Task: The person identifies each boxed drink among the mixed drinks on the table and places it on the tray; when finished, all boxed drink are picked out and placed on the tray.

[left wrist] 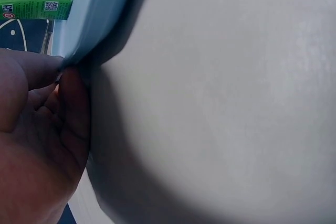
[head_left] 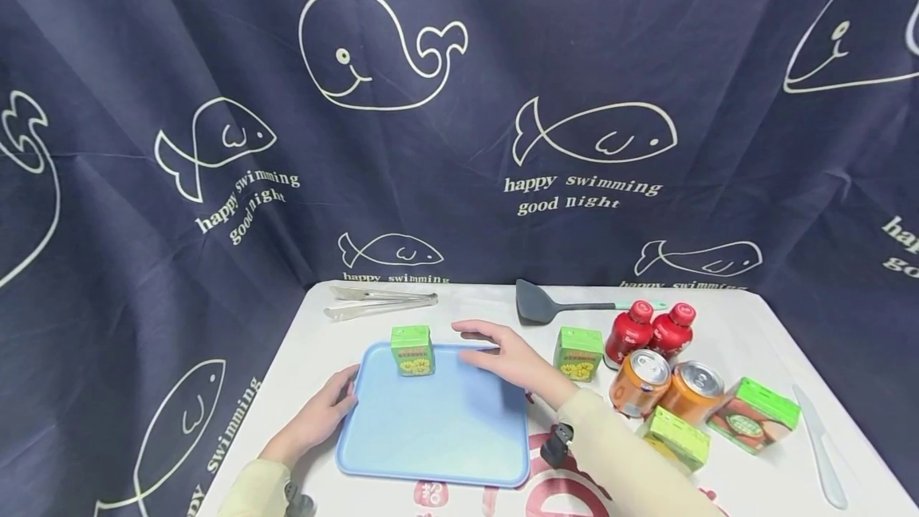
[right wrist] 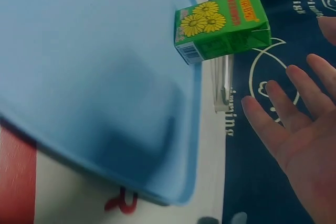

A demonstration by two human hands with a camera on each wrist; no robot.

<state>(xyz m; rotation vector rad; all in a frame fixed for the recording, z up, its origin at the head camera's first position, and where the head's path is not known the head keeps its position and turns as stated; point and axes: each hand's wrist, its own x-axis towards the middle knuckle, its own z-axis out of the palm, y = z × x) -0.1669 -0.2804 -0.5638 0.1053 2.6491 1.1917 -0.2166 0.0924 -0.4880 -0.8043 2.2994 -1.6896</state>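
Observation:
A light blue tray (head_left: pixel 438 429) lies on the table, and a green drink carton with yellow flowers (head_left: pixel 412 351) stands upright at its far edge. My left hand (head_left: pixel 326 409) is at the tray's left side; in the left wrist view its thumb and fingers pinch the rim. Over the tray's far right part hovers my right hand (head_left: pixel 510 353), fingers spread and holding nothing. The right wrist view shows that hand (right wrist: pixel 299 124) apart from the carton (right wrist: pixel 223 24). A matching carton (head_left: pixel 577 355) stands to the right of the tray.
Metal tongs (head_left: pixel 380 301) and a dark spatula (head_left: pixel 537 304) lie at the back. On the right stand red bottles (head_left: pixel 630 332), orange cans (head_left: pixel 641 384), a yellow-green carton (head_left: pixel 677 439) and a green-brown carton (head_left: pixel 754 415). A knife (head_left: pixel 821 449) lies near the right edge.

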